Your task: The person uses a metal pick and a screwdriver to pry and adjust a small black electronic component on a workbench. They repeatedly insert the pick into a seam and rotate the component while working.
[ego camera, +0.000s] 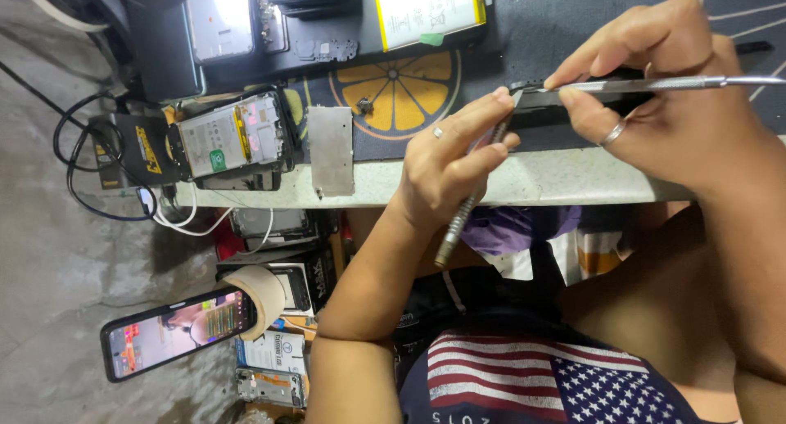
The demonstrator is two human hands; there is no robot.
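A: What sits between the hands?

B: A dark, flat phone part [573,105], propped over the dark mat [573,23] near the pale edge of the surface [540,178]. Both tools meet at its left corner.

A: And the grips?

B: The left hand [446,166] is closed around a slim metal driver [467,203], held like a pen, its tip up against that corner. The right hand [655,96] pinches long metal tweezers [655,83] between thumb and forefinger, their points at the same spot, on something too small to make out.

A: So which step is this?

B: I judge it fine work on one small piece at the corner, tweezers steadying while the driver works. The next move seems to call for a steady tweezer hold and light pressure on the driver.

A: What lies around?

B: To the left, a bare metal plate [331,150] on the edge, an opened phone [233,137] showing its insides, and a citrus-slice design [397,92] on the mat. Lower down, a lit phone [176,332] lies below the surface.
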